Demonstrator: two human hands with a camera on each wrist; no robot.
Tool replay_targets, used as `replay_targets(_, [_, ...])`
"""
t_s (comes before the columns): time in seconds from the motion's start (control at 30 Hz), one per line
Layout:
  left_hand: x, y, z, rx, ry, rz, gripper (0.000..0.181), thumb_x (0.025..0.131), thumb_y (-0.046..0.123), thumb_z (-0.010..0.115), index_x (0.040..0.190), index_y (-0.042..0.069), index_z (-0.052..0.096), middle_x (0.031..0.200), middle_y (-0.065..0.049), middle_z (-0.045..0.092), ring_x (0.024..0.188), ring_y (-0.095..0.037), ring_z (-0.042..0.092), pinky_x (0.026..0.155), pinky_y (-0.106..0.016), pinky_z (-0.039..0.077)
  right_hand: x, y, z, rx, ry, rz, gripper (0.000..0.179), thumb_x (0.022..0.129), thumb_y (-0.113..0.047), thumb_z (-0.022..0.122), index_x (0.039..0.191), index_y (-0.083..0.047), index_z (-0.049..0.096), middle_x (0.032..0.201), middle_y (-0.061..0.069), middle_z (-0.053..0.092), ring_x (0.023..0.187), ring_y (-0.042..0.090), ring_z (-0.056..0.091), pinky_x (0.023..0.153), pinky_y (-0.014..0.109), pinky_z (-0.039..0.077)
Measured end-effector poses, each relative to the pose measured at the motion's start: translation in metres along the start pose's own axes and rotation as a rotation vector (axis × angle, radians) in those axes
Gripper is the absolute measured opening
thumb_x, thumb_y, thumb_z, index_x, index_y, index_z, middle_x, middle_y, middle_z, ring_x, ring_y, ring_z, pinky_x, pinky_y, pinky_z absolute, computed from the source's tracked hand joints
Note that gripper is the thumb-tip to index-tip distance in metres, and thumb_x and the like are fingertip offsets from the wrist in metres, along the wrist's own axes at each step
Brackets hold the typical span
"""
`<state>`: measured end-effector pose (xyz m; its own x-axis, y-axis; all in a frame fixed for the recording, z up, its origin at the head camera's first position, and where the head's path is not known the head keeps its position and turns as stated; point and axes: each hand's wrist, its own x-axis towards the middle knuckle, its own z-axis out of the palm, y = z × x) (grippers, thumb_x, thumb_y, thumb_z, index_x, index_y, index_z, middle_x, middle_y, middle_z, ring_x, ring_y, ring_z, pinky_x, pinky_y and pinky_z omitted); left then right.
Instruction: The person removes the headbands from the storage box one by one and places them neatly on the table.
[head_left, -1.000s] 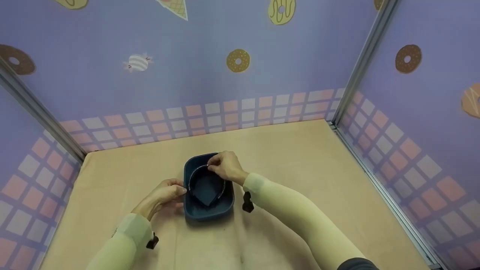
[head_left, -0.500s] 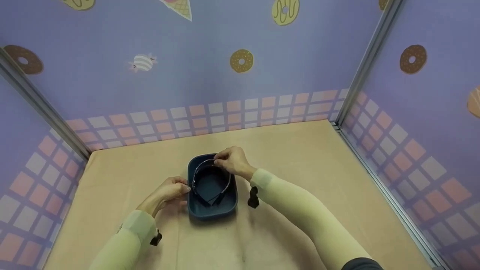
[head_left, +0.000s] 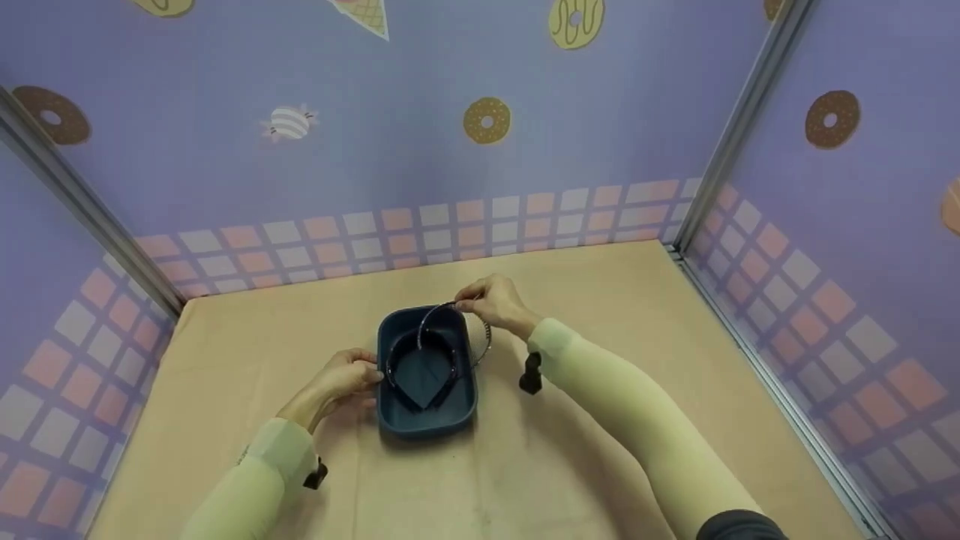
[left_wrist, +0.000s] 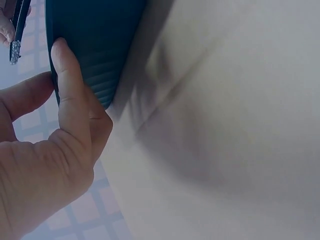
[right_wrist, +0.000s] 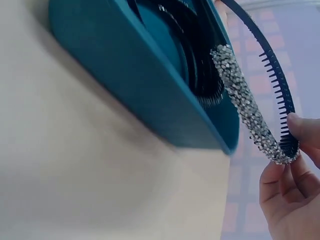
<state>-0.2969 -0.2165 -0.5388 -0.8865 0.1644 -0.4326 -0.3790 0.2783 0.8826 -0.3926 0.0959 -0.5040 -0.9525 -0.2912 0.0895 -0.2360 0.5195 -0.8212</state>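
A deep blue-green plastic bin (head_left: 426,433) stands on the table, its rounded rim facing up. On its left side my left hand (head_left: 343,382) pinches the rim between thumb and fingers; the left wrist view shows those fingers on the bin wall (left_wrist: 97,40). My right hand (head_left: 501,304) pinches a headband (right_wrist: 245,100) at the top of its arch, above the bin's far right corner. Silvery stones cover its outside and black comb teeth line its inside. Inside the bin lie other dark headbands (head_left: 391,369), overlapping; how many is hard to tell.
A pale cloth covers the table (head_left: 585,300). Purple walls with printed doughnuts and pink-and-white checks enclose it at the back and sides. Metal posts (head_left: 739,124) stand at the corners.
My right hand has lifted one headband out from the others and moved it right and away from me, over the bin's rim. My left hand keeps its hold on the bin.
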Motion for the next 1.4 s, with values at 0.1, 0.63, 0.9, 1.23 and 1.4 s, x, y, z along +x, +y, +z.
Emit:
replay_targets(0.1, [-0.001,-0.001,-0.001,0.007,0.013,-0.001,0.042,0.1,0.005,0.064,0.14,-0.004,0.054,0.107,-0.005,0.068,0.092,-0.02,0.073,0.075,-0.034,0.067,0.003,0.004,-0.01,-0.014,0.011,0.019,0.014,0.101,-0.011,0.083,0.112,-0.005,0.089,0.117,0.015,0.087,0.088,0.008,0.068,0.077,0.018,0.053])
replay_targets(0.63, [-0.001,-0.003,0.0,-0.006,0.029,0.021,0.037,0.098,0.001,0.066,0.133,-0.004,0.053,0.097,-0.003,0.065,0.087,-0.018,0.069,0.073,-0.037,0.064,0.013,0.043,-0.052,-0.083,-0.018,0.137,0.016,0.105,-0.013,0.078,0.118,-0.007,0.087,0.132,0.015,0.082,0.123,0.032,0.075,0.106,0.047,0.063])
replay_targets(0.9, [0.0,-0.001,0.001,0.028,0.051,-0.006,0.035,0.1,0.002,0.066,0.133,-0.001,0.057,0.105,-0.005,0.065,0.09,-0.019,0.07,0.076,-0.038,0.066,0.014,0.065,-0.061,-0.067,-0.023,0.202,0.017,0.104,-0.008,0.079,0.119,-0.002,0.086,0.139,0.019,0.079,0.138,0.038,0.072,0.119,0.051,0.059])
replay_targets(1.23, [-0.002,0.0,0.001,0.017,0.04,0.005,0.036,0.099,0.003,0.066,0.133,-0.001,0.055,0.103,-0.004,0.067,0.086,-0.019,0.072,0.074,-0.037,0.066,0.016,0.092,-0.056,-0.067,-0.038,0.262,0.02,0.103,-0.007,0.079,0.122,-0.002,0.085,0.136,0.02,0.08,0.136,0.038,0.073,0.115,0.049,0.062])
replay_targets(1.4, [-0.002,0.001,0.003,0.014,0.056,-0.004,0.036,0.098,0.003,0.067,0.132,0.0,0.058,0.104,-0.004,0.066,0.09,-0.019,0.072,0.08,-0.042,0.068,0.017,0.104,-0.053,-0.053,-0.033,0.303,0.02,0.103,-0.007,0.079,0.122,-0.002,0.085,0.14,0.021,0.078,0.141,0.04,0.069,0.118,0.049,0.06])
